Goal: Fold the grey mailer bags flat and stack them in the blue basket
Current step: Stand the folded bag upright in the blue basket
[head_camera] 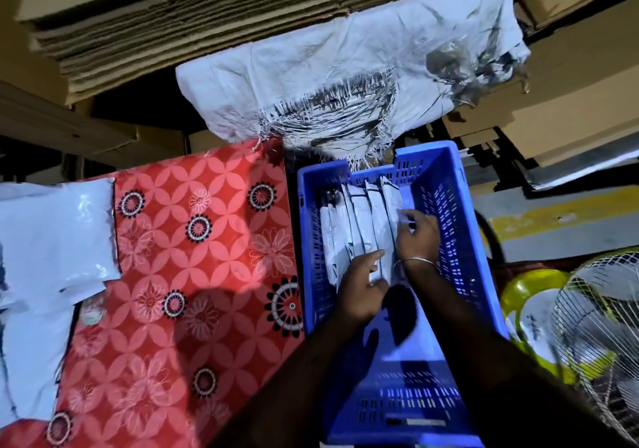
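Note:
Several folded grey mailer bags (359, 219) stand on edge in a row at the far end of the blue basket (446, 205). Both my hands are inside the basket. My right hand (416, 233) has its fingers curled on the top edge of the rightmost folded bag. At the near end of the row, my left hand (361, 285) presses against the bags with its index finger extended. A pile of unfolded grey mailer bags (52, 240) lies on the red floral cloth (193, 275) at the left.
A torn white woven sack (345, 77) hangs just behind the basket. Stacked flat cardboard (173, 22) fills the back, with more cardboard (570, 102) at the right. A wire fan guard (601, 326) and a yellow-green object (529, 288) sit right of the basket.

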`<action>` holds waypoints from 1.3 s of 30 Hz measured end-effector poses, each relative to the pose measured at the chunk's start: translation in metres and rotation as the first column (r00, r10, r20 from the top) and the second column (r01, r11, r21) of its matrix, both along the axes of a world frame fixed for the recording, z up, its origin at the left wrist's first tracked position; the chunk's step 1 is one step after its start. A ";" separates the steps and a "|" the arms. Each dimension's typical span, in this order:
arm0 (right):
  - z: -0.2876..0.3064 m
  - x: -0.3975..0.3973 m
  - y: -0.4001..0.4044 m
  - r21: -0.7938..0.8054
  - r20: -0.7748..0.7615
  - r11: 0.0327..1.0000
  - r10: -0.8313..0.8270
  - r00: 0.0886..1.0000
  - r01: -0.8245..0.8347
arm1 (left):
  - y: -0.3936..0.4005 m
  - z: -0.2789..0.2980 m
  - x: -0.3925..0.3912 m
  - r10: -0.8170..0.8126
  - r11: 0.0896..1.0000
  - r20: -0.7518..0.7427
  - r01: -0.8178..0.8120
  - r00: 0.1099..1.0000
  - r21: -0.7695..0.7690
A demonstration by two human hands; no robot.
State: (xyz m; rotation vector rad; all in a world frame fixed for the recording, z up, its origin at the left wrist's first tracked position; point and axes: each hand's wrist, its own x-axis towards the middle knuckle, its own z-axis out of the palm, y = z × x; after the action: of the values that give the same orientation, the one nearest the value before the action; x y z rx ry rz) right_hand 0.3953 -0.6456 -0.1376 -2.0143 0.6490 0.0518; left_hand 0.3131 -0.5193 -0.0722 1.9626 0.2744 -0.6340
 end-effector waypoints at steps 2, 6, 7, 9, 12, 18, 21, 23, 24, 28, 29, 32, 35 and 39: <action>0.030 -0.006 0.015 0.012 0.122 0.999 0.048 0.991 -0.050 | 0.017 0.015 -0.016 0.024 0.999 0.036 -0.022 0.999 -0.033; 0.084 -0.034 0.059 0.038 0.310 0.973 0.206 0.928 -0.228 | 0.064 0.046 -0.061 0.106 0.993 0.136 -0.098 0.985 -0.065; 0.097 -0.043 0.073 0.036 0.340 0.957 0.260 0.904 -0.289 | 0.079 0.054 -0.073 0.162 0.985 0.136 -0.151 0.977 -0.083; 0.120 -0.064 0.106 0.031 0.380 0.911 0.369 0.848 -0.411 | 0.112 0.067 -0.099 0.266 0.959 0.122 -0.250 0.956 -0.135; 0.145 -0.100 0.162 0.050 0.410 0.836 0.481 0.775 -0.546 | 0.170 0.088 -0.142 0.382 0.921 0.109 -0.367 0.918 -0.134; 0.158 -0.186 0.289 0.029 0.395 0.694 0.653 0.646 -0.719 | 0.298 0.113 -0.228 0.583 0.811 0.153 -0.558 0.798 -0.176; 0.160 -0.227 0.354 0.047 0.353 0.615 0.727 0.589 -0.788 | 0.365 0.109 -0.273 0.608 0.794 0.179 -0.596 0.773 -0.122; 0.162 -0.250 0.395 0.055 0.329 0.585 0.754 0.568 -0.809 | 0.405 0.106 -0.300 0.632 0.774 0.172 -0.626 0.756 -0.092; 0.163 -0.261 0.413 0.069 0.318 0.583 0.756 0.572 -0.810 | 0.423 0.105 -0.312 0.655 0.754 0.165 -0.652 0.737 -0.082; 0.173 -0.294 0.476 0.080 0.277 0.566 0.778 0.564 -0.820 | 0.482 0.106 -0.343 0.702 0.711 0.154 -0.697 0.695 -0.096; 0.178 -0.301 0.487 0.069 0.269 0.555 0.790 0.551 -0.829 | 0.492 0.109 -0.348 0.717 0.696 0.149 -0.710 0.681 -0.108; 0.192 -0.314 0.509 0.023 0.241 0.546 0.810 0.535 -0.838 | 0.517 0.116 -0.359 0.765 0.643 0.167 -0.752 0.622 -0.145; 0.200 -0.317 0.521 0.021 0.210 0.543 0.818 0.535 -0.839 | 0.534 0.110 -0.368 0.815 0.579 0.154 -0.785 0.558 -0.220; 0.204 -0.317 0.530 0.055 0.195 0.546 0.816 0.545 -0.836 | 0.542 0.118 -0.368 0.881 0.474 0.125 -0.840 0.457 -0.266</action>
State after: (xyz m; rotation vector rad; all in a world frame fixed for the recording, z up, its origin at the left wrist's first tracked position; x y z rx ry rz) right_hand 0.0784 -0.1159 0.0659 -1.9839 -0.4704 0.5031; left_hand -0.0554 0.0224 0.0461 1.4206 0.9661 0.2817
